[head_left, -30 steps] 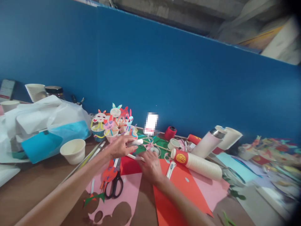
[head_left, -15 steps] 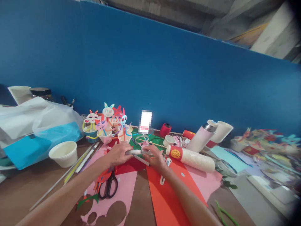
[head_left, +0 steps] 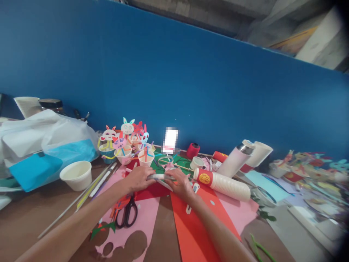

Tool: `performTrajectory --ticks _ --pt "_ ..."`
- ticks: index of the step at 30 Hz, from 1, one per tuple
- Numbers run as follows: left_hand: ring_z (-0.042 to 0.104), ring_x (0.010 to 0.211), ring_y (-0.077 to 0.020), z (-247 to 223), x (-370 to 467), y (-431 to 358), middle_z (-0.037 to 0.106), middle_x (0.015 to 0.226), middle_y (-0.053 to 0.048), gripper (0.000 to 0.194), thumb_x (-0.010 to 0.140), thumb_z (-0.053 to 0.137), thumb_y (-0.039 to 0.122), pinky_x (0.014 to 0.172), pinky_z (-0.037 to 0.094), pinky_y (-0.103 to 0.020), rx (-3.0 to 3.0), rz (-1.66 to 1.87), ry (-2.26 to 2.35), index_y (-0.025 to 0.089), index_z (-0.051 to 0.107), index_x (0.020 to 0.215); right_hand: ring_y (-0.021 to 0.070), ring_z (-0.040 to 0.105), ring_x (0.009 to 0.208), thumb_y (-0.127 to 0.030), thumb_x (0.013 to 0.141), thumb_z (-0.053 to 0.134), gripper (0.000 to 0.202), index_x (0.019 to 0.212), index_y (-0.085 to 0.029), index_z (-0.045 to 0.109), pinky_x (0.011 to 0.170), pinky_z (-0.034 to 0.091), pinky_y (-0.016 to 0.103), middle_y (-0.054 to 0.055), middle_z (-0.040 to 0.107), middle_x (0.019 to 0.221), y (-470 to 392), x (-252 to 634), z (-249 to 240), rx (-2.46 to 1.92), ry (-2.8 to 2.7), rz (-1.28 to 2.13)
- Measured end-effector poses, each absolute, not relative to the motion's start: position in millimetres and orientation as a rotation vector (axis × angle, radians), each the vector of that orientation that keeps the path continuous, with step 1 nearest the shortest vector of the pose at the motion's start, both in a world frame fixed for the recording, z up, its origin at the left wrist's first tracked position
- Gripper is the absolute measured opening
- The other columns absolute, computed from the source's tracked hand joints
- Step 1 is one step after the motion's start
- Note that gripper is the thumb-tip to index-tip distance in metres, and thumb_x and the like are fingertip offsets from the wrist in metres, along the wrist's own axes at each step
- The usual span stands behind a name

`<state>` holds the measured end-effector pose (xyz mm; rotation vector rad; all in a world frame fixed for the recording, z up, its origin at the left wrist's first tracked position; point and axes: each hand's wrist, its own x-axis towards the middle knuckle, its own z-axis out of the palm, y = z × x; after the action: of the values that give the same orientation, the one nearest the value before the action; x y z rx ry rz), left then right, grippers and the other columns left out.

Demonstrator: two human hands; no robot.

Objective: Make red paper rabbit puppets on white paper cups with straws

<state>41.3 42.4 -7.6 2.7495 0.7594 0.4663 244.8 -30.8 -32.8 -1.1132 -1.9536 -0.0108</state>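
My left hand [head_left: 140, 178] and my right hand [head_left: 181, 183] are close together at the middle of the table, over red and green paper. Between them is a slim white object [head_left: 158, 177], with the fingers of both hands closed on its two ends. What exactly it is cannot be made out. Just beyond the fingers lies a small pink piece [head_left: 169, 166]. Black-handled scissors [head_left: 127, 214] rest on pink paper [head_left: 141, 218] below my left hand. A white cutter [head_left: 192, 198] lies beside my right wrist on orange-red paper [head_left: 191, 233].
Cups with paper animal figures [head_left: 122, 151] stand behind my left hand. A white bowl [head_left: 76, 175] and thin sticks [head_left: 100, 182] are at the left. Stacked paper cups [head_left: 229, 185] and a flask [head_left: 236, 160] are at the right. A bright phone [head_left: 170, 140] stands at the back.
The white object between my hands now reaches to my right fingers, and my hands hold it more level. The whole view has shifted slightly.
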Motion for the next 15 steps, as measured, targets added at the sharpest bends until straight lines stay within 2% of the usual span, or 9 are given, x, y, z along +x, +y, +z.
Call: performTrajectory --ticks 7,15 --pt "0.057 0.070 -0.0193 -5.4 42.7 39.7 0.062 0.073 -0.006 0.028 0.080 0.041 0.038 0.060 0.037 -0.027 2.877 0.426 0.741 0.016 0.059 0.074 0.0185 0.055 0.087 -0.025 0.082 0.051 0.021 0.101 -0.020 0.057 0.078 0.044 0.033 0.006 0.063 0.090 -34.9 241.0 -28.3 -1.105 -2.061 -0.073" --pt "0.055 0.067 -0.0180 -7.7 46.0 36.6 0.060 0.069 -0.005 0.026 0.080 0.043 0.035 0.058 0.035 -0.026 2.861 0.465 0.728 0.016 0.058 0.071 0.0179 0.056 0.083 -0.025 0.082 0.050 0.018 0.097 -0.019 0.058 0.076 0.044 0.031 0.006 0.063 0.088 -35.3 234.8 -29.7 -1.132 -2.032 -0.052"
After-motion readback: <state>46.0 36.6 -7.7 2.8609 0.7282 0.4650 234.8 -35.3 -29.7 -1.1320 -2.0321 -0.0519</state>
